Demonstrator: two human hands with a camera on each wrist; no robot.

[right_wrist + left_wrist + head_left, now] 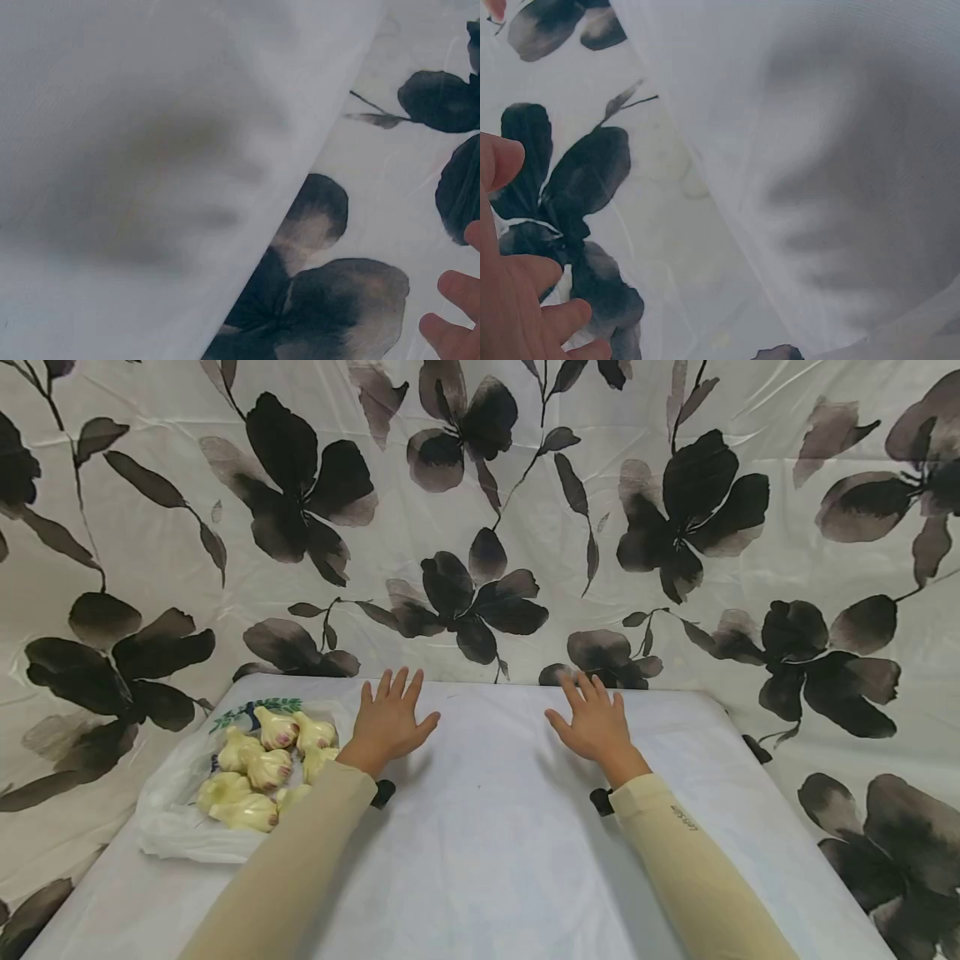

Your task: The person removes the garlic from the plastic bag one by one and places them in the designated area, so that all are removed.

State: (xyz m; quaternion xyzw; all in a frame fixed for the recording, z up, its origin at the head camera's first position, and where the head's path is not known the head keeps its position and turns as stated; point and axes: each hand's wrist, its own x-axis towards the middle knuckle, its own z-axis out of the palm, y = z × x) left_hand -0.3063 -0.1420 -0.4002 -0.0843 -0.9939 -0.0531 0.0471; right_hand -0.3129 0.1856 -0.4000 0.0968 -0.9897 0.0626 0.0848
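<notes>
With its fingers spread and straight, my left hand is held over the far part of the white table, holding nothing. Just to its left are several pale yellow garlic bulbs with pinkish spots, lying in a white plastic bag; the left forearm hides part of them. My right hand is also spread and bare, over the table to the right of centre. Each hand casts a shadow on the tabletop. In the left wrist view the left hand shows at the left edge; the right fingers show at the right edge.
The table has a white cover, and its far edge runs just behind the hands. A white backdrop with dark flowers hangs behind and beside it. Blue and green print shows at the bag's far side.
</notes>
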